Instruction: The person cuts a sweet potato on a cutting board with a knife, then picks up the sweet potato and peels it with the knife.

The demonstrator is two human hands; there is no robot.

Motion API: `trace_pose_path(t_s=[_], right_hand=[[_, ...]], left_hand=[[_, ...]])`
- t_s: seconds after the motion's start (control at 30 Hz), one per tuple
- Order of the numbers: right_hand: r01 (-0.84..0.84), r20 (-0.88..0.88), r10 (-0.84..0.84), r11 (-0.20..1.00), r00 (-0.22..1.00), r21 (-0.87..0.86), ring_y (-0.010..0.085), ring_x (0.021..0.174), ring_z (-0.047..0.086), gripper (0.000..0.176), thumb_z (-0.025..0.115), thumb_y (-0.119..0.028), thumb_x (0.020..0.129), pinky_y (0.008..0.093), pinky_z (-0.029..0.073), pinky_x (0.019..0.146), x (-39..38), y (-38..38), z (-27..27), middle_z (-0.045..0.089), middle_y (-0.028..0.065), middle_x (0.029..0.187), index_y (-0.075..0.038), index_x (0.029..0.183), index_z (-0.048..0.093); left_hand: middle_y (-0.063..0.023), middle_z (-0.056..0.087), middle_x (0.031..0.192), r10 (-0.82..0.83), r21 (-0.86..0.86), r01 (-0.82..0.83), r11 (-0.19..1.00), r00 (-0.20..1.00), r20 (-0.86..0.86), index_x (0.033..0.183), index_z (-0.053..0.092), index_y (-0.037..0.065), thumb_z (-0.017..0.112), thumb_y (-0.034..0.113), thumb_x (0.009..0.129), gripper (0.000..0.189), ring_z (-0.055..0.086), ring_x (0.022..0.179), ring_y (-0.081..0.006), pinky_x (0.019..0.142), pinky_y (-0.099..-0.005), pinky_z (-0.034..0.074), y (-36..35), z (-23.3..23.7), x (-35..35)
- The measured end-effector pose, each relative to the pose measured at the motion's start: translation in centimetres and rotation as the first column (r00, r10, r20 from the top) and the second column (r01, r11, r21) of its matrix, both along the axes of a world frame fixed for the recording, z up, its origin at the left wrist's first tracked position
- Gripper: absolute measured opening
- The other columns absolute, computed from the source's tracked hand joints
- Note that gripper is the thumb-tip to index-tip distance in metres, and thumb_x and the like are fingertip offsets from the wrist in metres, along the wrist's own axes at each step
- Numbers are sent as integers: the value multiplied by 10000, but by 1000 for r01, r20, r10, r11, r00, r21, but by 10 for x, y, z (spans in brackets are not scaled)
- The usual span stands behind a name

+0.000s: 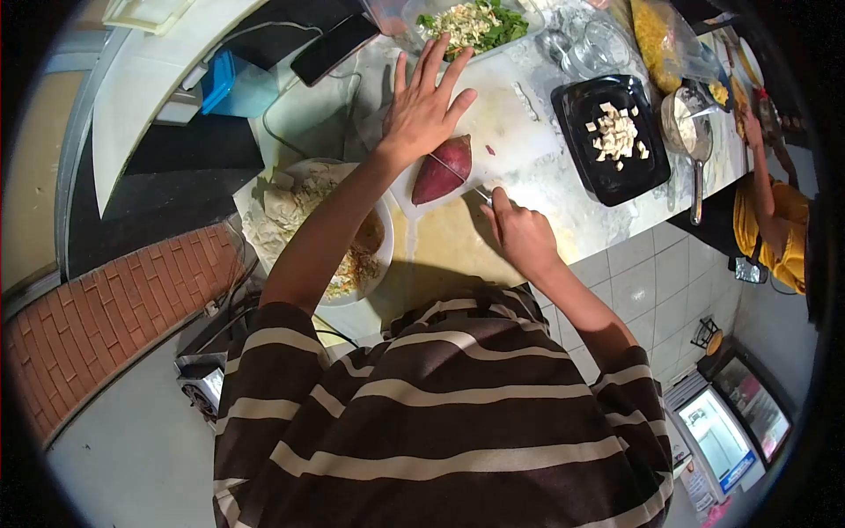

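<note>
A dark red, oblong root vegetable lies on the white cutting board. The thin blade of a knife reaches into it from the right, across its middle. My right hand is closed around the knife's handle, to the right of the vegetable. Just above and left of the vegetable is my left hand, with its fingers spread and nothing held. Whether its palm touches the board or the vegetable's top end cannot be made out.
A black tray with white cubes stands right of the board, beside a metal pan. A plate of food lies under my left forearm. Greens fill a container beyond the board. A phone lies upper left. Another person is at far right.
</note>
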State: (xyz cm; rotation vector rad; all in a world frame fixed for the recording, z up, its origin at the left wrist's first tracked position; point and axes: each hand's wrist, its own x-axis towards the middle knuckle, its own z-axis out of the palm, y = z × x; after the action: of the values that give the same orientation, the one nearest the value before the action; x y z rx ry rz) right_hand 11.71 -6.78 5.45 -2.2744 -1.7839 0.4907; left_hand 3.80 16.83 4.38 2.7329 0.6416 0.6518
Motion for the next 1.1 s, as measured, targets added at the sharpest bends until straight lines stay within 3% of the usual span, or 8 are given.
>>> trace_pose_path(t_s=[0.23, 0.3, 0.37, 0.43, 0.77, 0.8, 0.9, 1.1], right_hand=[[-1, -24, 0, 1000, 1000, -13, 383, 506, 641, 290, 515, -330, 996, 459, 527, 440, -1, 1, 29, 588, 180, 514, -41, 976, 497], [-6, -10, 6, 999, 1000, -33, 377, 502, 641, 297, 524, -334, 991, 448, 526, 435, -4, -3, 10, 600, 174, 531, -39, 979, 498], [11, -18, -10, 998, 1000, 60, 393, 503, 627, 260, 538, -282, 990, 462, 503, 436, -4, -4, -13, 596, 200, 547, -33, 978, 463], [43, -37, -41, 998, 998, 49, 401, 511, 628, 266, 525, -291, 995, 470, 505, 443, -9, -8, -7, 602, 207, 557, -33, 984, 465], [-5, -26, 6, 1000, 1000, 22, 389, 505, 638, 309, 516, -336, 992, 459, 520, 432, -5, 2, 12, 607, 175, 542, -27, 999, 507], [-10, -15, 11, 999, 1000, 30, 400, 515, 634, 292, 510, -318, 997, 472, 514, 445, -5, 1, -4, 605, 199, 555, -28, 1001, 486], [16, 11, -16, 1000, 1000, 1, 414, 535, 632, 273, 505, -296, 1002, 487, 511, 466, -5, 2, -10, 608, 225, 577, -26, 1001, 466], [20, -16, -20, 1000, 1000, -5, 403, 527, 643, 325, 504, -335, 998, 471, 524, 446, -4, 2, -3, 618, 221, 581, -11, 992, 484]], left_hand=[[-143, 204, 1590, 20, 40, -22, 999, 998, 65, 1527, 290, 198, 381, 448, 1021, 571, 231, 1464, -322, 1163, -599, 87, -1, 18, -5], [-145, 212, 1588, 32, 15, -33, 999, 998, 63, 1526, 290, 198, 392, 444, 1019, 573, 240, 1459, -330, 1161, -599, 98, 1, -2, -6], [-138, 218, 1587, 79, -23, -79, 997, 997, -9, 1527, 289, 196, 398, 433, 1018, 572, 244, 1459, -320, 1158, -601, 112, 0, -2, 1], [-129, 210, 1591, -11, 40, 12, 999, 1000, -15, 1528, 285, 191, 382, 434, 1022, 570, 247, 1460, -302, 1155, -605, 119, -5, -1, 0], [-143, 227, 1582, 28, 81, -37, 996, 995, 100, 1524, 295, 200, 379, 450, 1020, 569, 264, 1451, -313, 1151, -613, 123, 6, 27, -3], [-144, 244, 1573, 48, 52, -54, 997, 993, 111, 1505, 330, 189, 397, 432, 1018, 548, 282, 1442, -316, 1151, -608, 128, 5, 1, -5], [-137, 258, 1566, -33, 43, 33, 999, 999, 3, 1484, 364, 185, 411, 415, 1016, 524, 293, 1436, -312, 1152, -601, 132, 1, -3, -4], [-130, 265, 1558, -41, 83, 36, 996, 998, 52, 1463, 393, 191, 420, 429, 1011, 511, 315, 1422, -311, 1154, -597, 128, 2, 4, 6]])
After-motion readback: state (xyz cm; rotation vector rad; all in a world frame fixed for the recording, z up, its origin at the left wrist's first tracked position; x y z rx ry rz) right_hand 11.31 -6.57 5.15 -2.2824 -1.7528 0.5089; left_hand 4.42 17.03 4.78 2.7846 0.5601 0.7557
